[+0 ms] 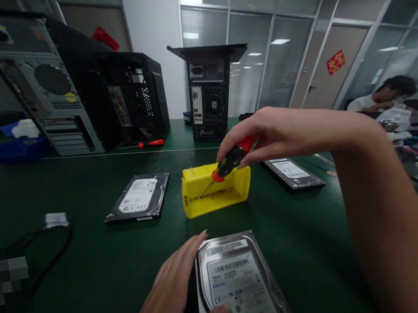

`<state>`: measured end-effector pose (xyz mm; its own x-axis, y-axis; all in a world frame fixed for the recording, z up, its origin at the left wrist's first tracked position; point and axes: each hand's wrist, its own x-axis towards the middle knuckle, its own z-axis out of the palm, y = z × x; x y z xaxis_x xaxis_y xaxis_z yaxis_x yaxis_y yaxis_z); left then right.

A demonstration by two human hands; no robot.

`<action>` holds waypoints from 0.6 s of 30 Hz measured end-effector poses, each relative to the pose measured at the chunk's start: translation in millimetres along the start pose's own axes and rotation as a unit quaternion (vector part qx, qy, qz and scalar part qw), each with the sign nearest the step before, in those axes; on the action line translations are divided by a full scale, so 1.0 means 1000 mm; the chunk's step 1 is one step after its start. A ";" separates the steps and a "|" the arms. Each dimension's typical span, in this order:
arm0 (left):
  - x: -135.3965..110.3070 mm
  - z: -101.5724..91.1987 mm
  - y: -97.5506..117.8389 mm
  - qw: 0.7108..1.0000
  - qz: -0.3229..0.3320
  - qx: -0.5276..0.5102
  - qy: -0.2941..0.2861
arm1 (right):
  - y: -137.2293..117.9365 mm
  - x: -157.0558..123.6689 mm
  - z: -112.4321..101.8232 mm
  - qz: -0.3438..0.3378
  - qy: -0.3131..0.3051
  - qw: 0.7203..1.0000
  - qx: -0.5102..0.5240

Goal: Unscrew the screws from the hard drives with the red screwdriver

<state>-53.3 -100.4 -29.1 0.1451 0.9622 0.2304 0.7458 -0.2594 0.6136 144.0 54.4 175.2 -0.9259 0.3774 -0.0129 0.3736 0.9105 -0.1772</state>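
Observation:
My right hand (248, 136) is wrapped round the black and red handle of a screwdriver (231, 160). The shaft slants down to the left, and its tip is inside a yellow plastic bin (217, 206) with small dark screws (219, 193) along its floor. Below, my left hand (187, 293) grips the left side of a silver hard drive (243, 289), thumb on its label and fingers along its edge. The drive's near end runs out of the picture. Another hard drive (138, 197) lies left of the bin, and a third drive (292, 173) lies to its right, partly behind my right hand.
Several computer cases stand along the back, among them a large tower (78, 82) and a smaller case (208, 92). A red screwdriver (151, 143) lies before them. At left are a blue bin (15, 150) and a black cable (56, 259). A person (387, 97) sits far right.

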 end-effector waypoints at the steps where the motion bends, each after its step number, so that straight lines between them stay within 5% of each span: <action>1: 0.000 -0.001 0.000 1.000 -0.001 0.002 -0.006 | 0.000 0.000 0.000 0.002 -0.001 1.000 0.000; 14: 0.001 -0.005 -0.003 0.998 -0.001 0.007 -0.068 | 0.000 -0.009 -0.006 0.010 0.013 1.000 -0.002; 18: 0.002 -0.006 -0.002 0.993 -0.059 -0.053 -0.085 | 0.004 -0.016 -0.009 -0.004 0.033 0.999 0.027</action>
<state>-58.3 -98.9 -25.5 0.1749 0.9842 0.0262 0.6936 -0.1421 0.7062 160.7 54.0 183.0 -0.9230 0.3812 0.0527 0.3602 0.9039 -0.2306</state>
